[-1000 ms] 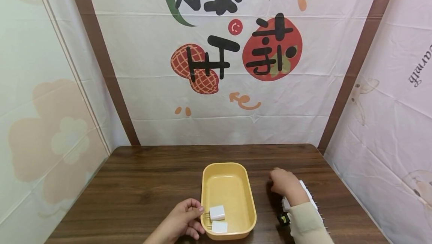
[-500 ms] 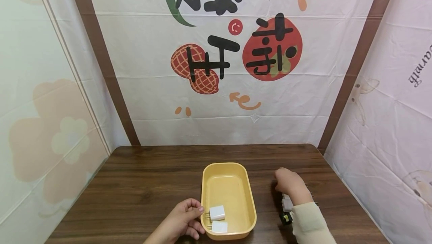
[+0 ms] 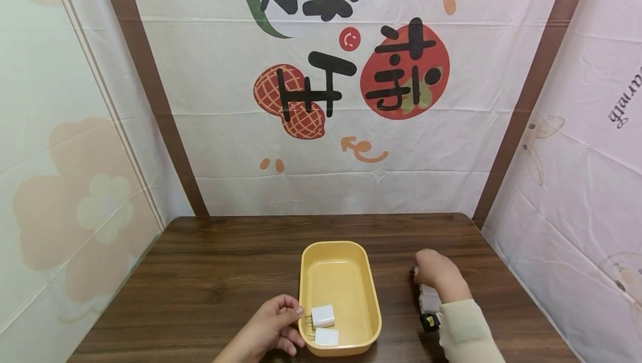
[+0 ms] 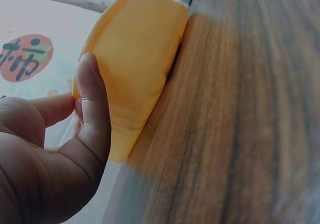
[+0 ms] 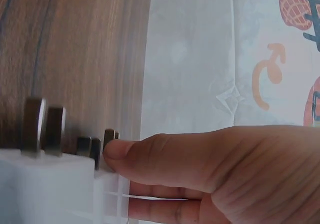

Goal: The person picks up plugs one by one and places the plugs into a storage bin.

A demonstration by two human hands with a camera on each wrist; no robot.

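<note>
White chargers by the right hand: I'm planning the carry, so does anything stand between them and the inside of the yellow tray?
Only the right wall of the yellow tray, which faces the white chargers. Bare tabletop lies between, and the left hand grips the tray's left side, off a direct path.

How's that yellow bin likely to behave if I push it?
The yellow bin has thin walls holding their shape, so it's probably stiff and light. Its broad, flat floor suggests sliding, not rolling. The two white plugs inside look loose and might shift.
</note>
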